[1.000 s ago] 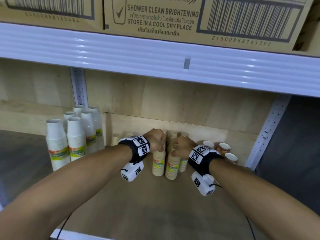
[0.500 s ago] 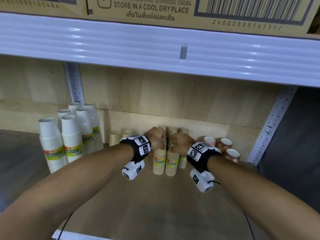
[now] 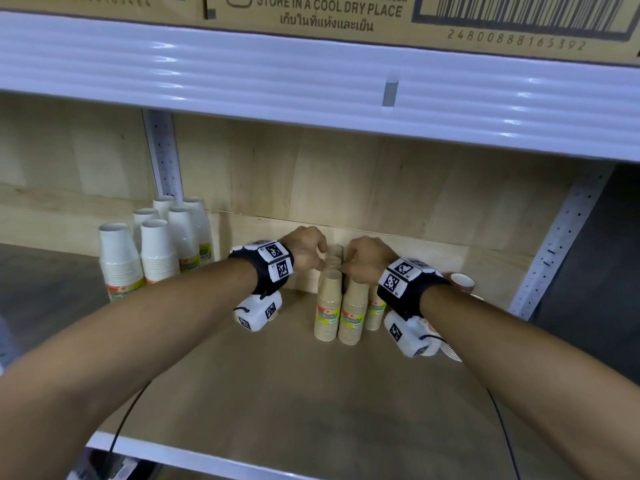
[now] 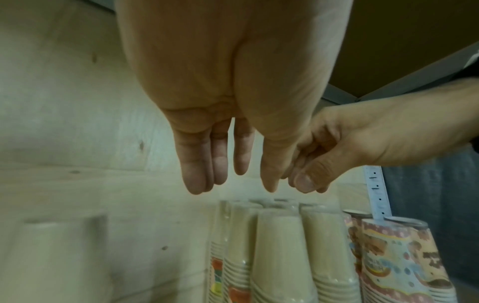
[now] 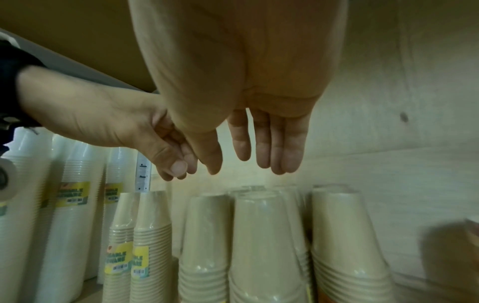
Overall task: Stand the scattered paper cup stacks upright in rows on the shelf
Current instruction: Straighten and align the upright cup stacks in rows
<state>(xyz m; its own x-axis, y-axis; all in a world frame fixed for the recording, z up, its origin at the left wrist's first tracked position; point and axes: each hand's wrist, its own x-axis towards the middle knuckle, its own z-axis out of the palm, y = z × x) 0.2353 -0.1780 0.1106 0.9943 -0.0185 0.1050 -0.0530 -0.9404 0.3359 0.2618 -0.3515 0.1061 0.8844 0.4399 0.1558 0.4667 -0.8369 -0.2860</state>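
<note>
Two hands, our left hand (image 3: pixel 308 249) and right hand (image 3: pixel 367 259), hang just above the cluster of tall tan paper cup stacks (image 3: pixel 341 306) standing upright near the back of the wooden shelf (image 3: pixel 311 393), fingers loosely extended and gripping nothing in either wrist view. To the left of that tan cluster stand the white paper cup stacks (image 3: pixel 156 247), and just to its right the patterned paper cup stacks (image 4: pixel 404 258). We judge the risk to be our knuckles or wrist units clipping a narrow top, since these stacks stand touching and one tipping could topple its neighbours.

Both hands (image 3: pixel 341 256) now off cups (image 3: pixel 341 308)
</note>
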